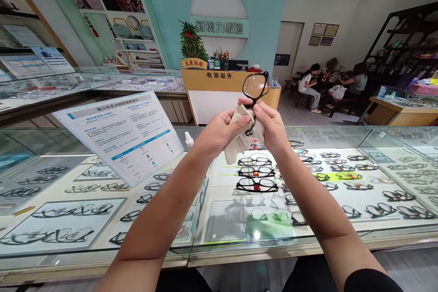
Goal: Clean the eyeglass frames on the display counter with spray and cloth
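Above the glass display case I hold up a pair of black-framed glasses [256, 99], turned on end so that one lens stands upright above my fingers. My left hand [224, 127] is closed on a pale cleaning cloth [236, 143], pressed around the lower part of the glasses. My right hand [270, 125] pinches the frame near its middle, with some of the cloth under the fingers. The lower lens is mostly hidden by cloth and fingers. Below my hands, inside the case, lie several black glasses in a column [256, 185].
The glass display case [191, 255] runs across in front of me, filled with rows of glasses. A printed sheet [123, 137] stands on it at left, beside a small white bottle [189, 139]. Beyond is a wooden counter [232, 83]. Two people [310, 87] sit at the back right.
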The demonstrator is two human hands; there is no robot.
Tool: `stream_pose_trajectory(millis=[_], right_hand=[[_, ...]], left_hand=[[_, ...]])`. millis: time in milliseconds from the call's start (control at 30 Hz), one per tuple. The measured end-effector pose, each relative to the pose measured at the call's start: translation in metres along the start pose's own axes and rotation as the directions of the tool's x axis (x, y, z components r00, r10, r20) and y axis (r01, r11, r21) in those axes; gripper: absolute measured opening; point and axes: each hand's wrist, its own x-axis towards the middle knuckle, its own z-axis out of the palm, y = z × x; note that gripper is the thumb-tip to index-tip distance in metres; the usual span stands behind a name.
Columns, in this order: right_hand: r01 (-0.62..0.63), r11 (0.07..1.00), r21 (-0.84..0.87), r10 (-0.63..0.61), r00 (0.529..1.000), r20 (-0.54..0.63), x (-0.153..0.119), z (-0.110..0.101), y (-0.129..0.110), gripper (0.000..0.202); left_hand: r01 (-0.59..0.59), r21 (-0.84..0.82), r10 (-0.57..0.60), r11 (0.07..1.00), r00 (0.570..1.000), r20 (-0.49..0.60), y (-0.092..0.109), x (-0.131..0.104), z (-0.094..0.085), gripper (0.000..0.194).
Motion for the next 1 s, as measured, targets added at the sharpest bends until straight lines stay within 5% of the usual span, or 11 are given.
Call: stream_pose_trajectory(millis=[400, 1000], right_hand=[[-0.13, 0.984, 0.121, 0.139, 0.988, -0.064, -0.002, 0.01, -0.008, 0.05], [-0.137, 0.98, 0.145, 0.16, 0.974, -0.158, 0.001, 0.012, -0.013, 0.05]], left_hand=[[-0.092, 0.029, 0.094, 0.995, 0.993, -0.069, 0.0, 0.0, 0.005, 0.062], [-0.068, 0.036, 0.07, 0.997, 0.995, -0.076, -0.005, 0.0, 0.004, 0.062]])
